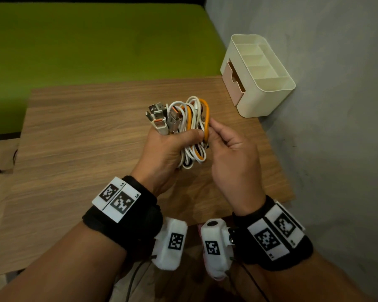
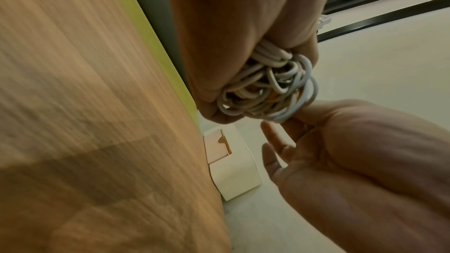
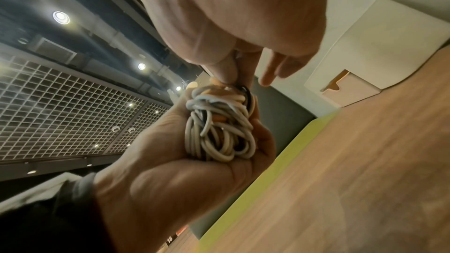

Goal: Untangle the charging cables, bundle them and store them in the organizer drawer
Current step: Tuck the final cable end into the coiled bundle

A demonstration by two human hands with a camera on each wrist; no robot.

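I see the left hand (image 1: 168, 149) raised above the middle of the wooden bench (image 1: 85, 131), its fingers and thumb curled round a bundle of charging cables (image 1: 183, 127). The bundle is mostly white cord with one orange cable (image 1: 205, 118) looped on its right side and a dark cord partly hidden inside. Several metal USB plugs (image 1: 157, 118) stick out of the top of the bundle on the left, above the thumb. In the left wrist view the same hand (image 2: 231, 36) wraps the coiled white loops (image 2: 265, 88), which bulge out of the fist. The right hand (image 1: 231, 149) sits just right of the bundle, touching it; its thumb and forefinger pinch the orange cable at the bundle's right edge, while its other fingers hang loosely curled. The right wrist view shows that pinch (image 3: 226, 76) at the top of the coils (image 3: 219, 132), with the left palm cupped under them. At the far right corner of the bench, against the grey wall (image 1: 325, 83), stands a cream organizer (image 1: 268, 99) with open top compartments and a pink drawer (image 1: 235, 83) in its left face; the drawer is pulled out a little. The cables are held well apart from it. Beyond the bench lies a green surface (image 1: 96, 44).
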